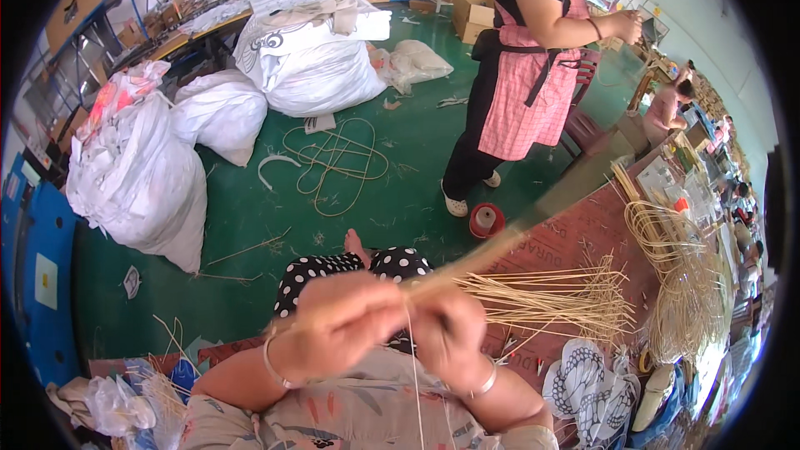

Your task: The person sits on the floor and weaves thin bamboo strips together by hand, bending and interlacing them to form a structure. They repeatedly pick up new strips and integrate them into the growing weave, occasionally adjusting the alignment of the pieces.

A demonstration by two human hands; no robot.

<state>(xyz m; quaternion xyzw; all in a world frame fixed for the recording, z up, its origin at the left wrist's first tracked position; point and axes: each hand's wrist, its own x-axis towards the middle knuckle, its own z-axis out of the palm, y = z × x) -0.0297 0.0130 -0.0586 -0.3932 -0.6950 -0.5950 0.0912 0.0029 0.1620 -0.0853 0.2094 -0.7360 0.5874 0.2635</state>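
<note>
**Thin stick held at chest height, blurred, easy to snap or drop**

Risk first: likely to crack if bent too sharply, since the stick [467,265] looks long, pale and slender, running from the hands up toward 2 o'clock over the reddish desk [575,242]. Could also slip loose, given only fingertip contact and the motion blur over both hands. Might snag the fanned bundle of sticks [550,300] lying just beside it at 3 o'clock and scatter them. A thin pale strand [414,367] hanging straight down toward 6 o'clock could tangle around the wrists or catch on the patterned clothing below.

Pose next: left hand [346,317] raised at centre frame, fingers curled and closed around the near end of the stick, forearm entering from 7 o'clock, a bangle [271,362] at the wrist. Right hand [450,333] just beside it, nearly touching, fingers also curled shut; seemingly pinching the strand or the stick, though too blurred to tell which. Right forearm entering from 5 o'clock, likewise with a bangle.

Around: a half-woven basket frame [679,275] of the same pale sticks at 3 o'clock on the desk, a red tape roll [486,219] on the green floor [250,200] near 1 o'clock, white sacks [142,175] at 10 o'clock, another person in a pink apron [525,92] standing well apart at 1 o'clock.
</note>
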